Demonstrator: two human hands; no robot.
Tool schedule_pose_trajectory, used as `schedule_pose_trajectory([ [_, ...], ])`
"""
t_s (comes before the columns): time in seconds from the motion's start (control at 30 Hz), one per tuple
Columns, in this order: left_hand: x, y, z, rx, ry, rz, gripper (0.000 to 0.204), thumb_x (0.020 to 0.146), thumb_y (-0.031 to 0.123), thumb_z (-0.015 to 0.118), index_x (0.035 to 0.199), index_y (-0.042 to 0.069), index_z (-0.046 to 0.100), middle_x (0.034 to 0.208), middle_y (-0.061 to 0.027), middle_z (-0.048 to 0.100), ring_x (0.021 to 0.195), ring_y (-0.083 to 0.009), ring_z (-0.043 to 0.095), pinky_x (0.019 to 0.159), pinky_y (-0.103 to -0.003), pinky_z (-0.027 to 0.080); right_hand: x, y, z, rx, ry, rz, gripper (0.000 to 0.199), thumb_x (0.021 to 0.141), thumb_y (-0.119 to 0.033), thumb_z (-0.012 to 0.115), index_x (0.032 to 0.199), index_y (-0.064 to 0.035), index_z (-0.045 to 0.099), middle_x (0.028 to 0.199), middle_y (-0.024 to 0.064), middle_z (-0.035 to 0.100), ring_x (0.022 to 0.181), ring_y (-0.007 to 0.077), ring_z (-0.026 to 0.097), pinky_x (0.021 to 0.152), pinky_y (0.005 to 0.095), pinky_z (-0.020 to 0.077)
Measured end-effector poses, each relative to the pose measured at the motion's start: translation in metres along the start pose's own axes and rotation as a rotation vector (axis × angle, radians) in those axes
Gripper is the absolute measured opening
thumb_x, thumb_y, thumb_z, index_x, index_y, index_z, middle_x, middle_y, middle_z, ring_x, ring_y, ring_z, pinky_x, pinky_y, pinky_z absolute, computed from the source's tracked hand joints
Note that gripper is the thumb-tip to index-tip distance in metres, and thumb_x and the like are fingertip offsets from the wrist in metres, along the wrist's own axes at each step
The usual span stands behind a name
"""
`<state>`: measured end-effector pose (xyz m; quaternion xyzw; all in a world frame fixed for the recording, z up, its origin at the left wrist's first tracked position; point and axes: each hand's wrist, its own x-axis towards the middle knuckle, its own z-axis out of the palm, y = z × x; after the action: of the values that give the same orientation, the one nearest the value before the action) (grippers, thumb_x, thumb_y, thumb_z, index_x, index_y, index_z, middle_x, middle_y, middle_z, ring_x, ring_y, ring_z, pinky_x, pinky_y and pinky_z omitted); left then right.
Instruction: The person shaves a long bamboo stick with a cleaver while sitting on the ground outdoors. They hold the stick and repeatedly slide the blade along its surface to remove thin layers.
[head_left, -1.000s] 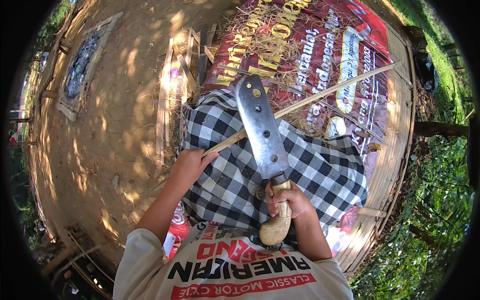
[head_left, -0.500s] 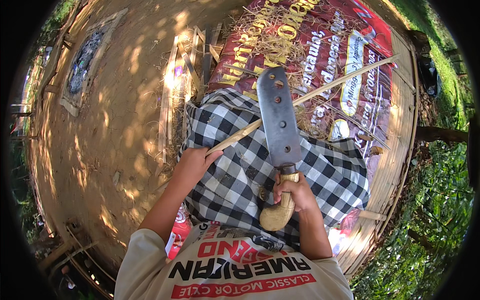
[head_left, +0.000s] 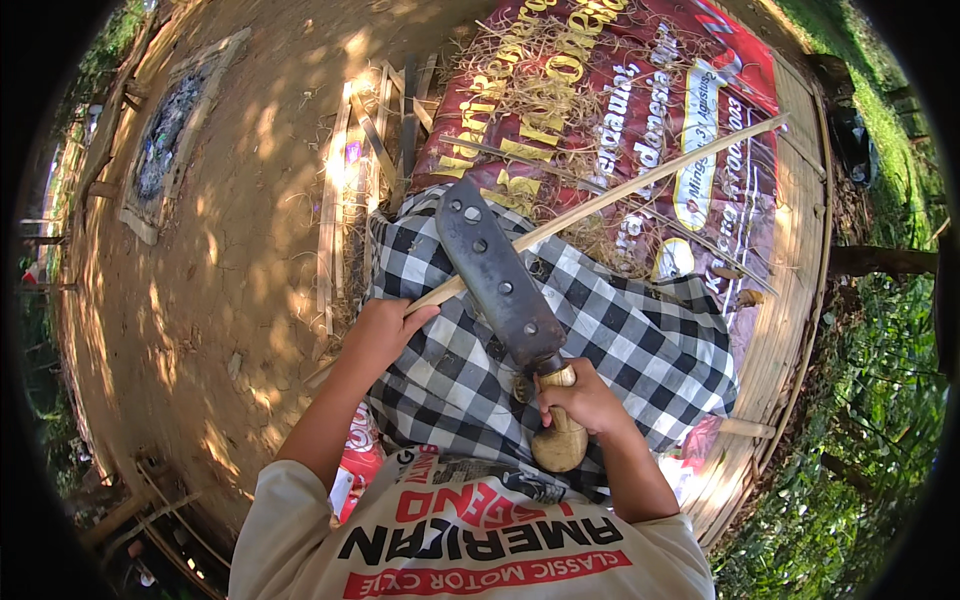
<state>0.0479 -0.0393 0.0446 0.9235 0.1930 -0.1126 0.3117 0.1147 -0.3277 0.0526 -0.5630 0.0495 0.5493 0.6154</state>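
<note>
My right hand [head_left: 588, 395] is wrapped round the wooden handle of a machete [head_left: 497, 285]. Its wide dark blade has several round holes and points up and to the left. Under my left hand's [head_left: 385, 330] closed fingers is a long, pale wooden strip [head_left: 650, 180], perhaps split bamboo, slanting up to the far right. The blade lies across this strip, a little right of my left hand, and hides a short stretch of it. Whether the blade touches the strip I cannot tell. A black-and-white checked cloth [head_left: 640, 345] covers my lap beneath both.
Curled shavings [head_left: 540, 95] litter a dark red printed banner [head_left: 450, 160] ahead, spread over a slatted bamboo platform [head_left: 800, 200]. Several pale strips [head_left: 328, 235] stand left of the cloth beside bare earth [head_left: 220, 260]. A framed ash pit [head_left: 168, 130] is at the far left.
The machete blade has swung left and tilted, its tip moving nearer to my left hand along the strip. My right hand has turned with the handle. The left hand has barely moved.
</note>
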Motion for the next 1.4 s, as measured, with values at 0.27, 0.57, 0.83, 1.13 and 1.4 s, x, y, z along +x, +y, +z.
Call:
schedule_pose_trajectory([
  [0.27, 0.003, -0.011, -0.002, -0.176, -0.075, -0.032, 0.05, 0.079, 0.042, 0.074, 0.068, -0.006, 0.063, 0.051, -0.0147, 0.051, 0.045, -0.0228, 0.047, 0.05, -0.037, 0.042, -0.028, 0.005, 0.0, 0.372, 0.352, -0.285, 0.017, 0.068, 0.001, 0.053, 0.085, 0.0006, 0.05, 0.06, 0.011, 0.052, 0.048, 0.0218, 0.054, 0.048, 0.0347, 0.0482],
  [0.57, -0.022, 0.018, -0.006, -0.238, -0.037, 0.087, 0.046, 0.078, 0.037, 0.077, 0.065, -0.004, 0.062, 0.049, -0.0097, 0.05, 0.045, -0.0171, 0.044, 0.047, -0.034, 0.04, -0.099, 0.049, -0.025, 0.465, 0.469, -0.441, 0.019, 0.069, -0.003, 0.052, 0.088, 0.0002, 0.05, 0.06, 0.0105, 0.05, 0.048, 0.0225, 0.054, 0.048, 0.0364, 0.0495],
  [0.83, -0.057, 0.093, -0.009, -0.433, -0.026, 0.137, 0.035, 0.082, 0.025, 0.075, 0.062, 0.0, 0.061, 0.052, 0.0038, 0.045, 0.051, -0.0043, 0.038, 0.045, -0.028, 0.033, -0.121, 0.072, -0.028, 0.534, 0.389, -0.564, 0.019, 0.07, -0.002, 0.052, 0.088, 0.0009, 0.05, 0.06, 0.0107, 0.051, 0.051, 0.0226, 0.056, 0.049, 0.0355, 0.0498],
  [1.13, -0.061, 0.184, -0.009, -0.796, -0.203, 0.213, 0.036, 0.096, 0.03, 0.059, 0.069, 0.007, 0.051, 0.054, 0.0021, 0.046, 0.043, -0.0066, 0.043, 0.039, -0.024, 0.037, -0.162, 0.104, -0.045, 0.456, 0.45, -0.689, 0.018, 0.07, 0.006, 0.057, 0.087, 0.0028, 0.052, 0.063, 0.0122, 0.056, 0.052, 0.0227, 0.058, 0.051, 0.0347, 0.0508],
  [1.4, -0.062, 0.283, -0.001, -1.238, -0.304, 0.373, 0.037, 0.101, 0.039, 0.044, 0.08, 0.009, 0.046, 0.06, 0.0004, 0.042, 0.05, -0.0099, 0.045, 0.044, -0.027, 0.042, -0.196, 0.114, -0.055, 0.355, 0.558, -0.678, 0.013, 0.076, 0.003, 0.064, 0.085, 0.0023, 0.054, 0.064, 0.01, 0.059, 0.053, 0.0198, 0.06, 0.052, 0.0315, 0.0494],
])
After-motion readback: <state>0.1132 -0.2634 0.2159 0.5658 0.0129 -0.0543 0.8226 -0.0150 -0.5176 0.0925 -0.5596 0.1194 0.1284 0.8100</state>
